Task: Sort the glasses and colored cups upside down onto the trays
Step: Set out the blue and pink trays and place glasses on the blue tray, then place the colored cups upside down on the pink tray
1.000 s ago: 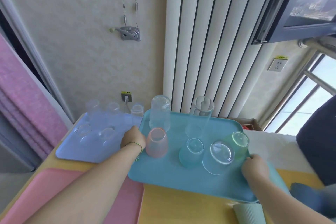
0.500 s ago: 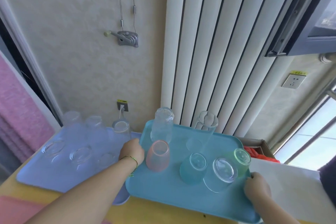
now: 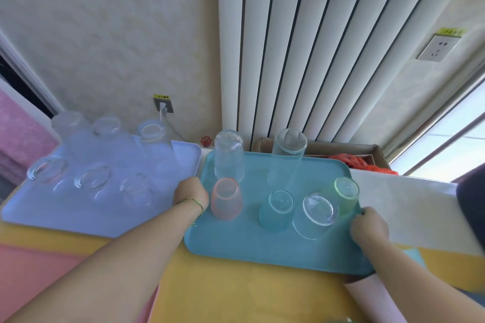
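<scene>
A teal tray [image 3: 249, 246] sits on the yellow table, carrying upside-down cups: a pink cup [image 3: 226, 202], a teal cup [image 3: 276, 211], a clear glass [image 3: 315, 215], a green cup [image 3: 342, 195], and two tall clear glasses [image 3: 228, 156] at its back. My left hand [image 3: 190, 193] grips the tray's left edge. My right hand [image 3: 368, 225] grips its right edge. To the left lies a lavender tray [image 3: 60, 217] with several clear glasses upside down on it.
A pink mat [image 3: 39, 270] lies at the near left on the yellow table [image 3: 236, 294]. A cardboard box [image 3: 367, 155] with red contents stands behind the teal tray. White paper [image 3: 409, 207] lies at right. The wall and radiator panels stand close behind.
The teal tray, held at both edges, has moved right and down to the table beside the lavender tray instead of overlapping it. The view has tilted downward.
</scene>
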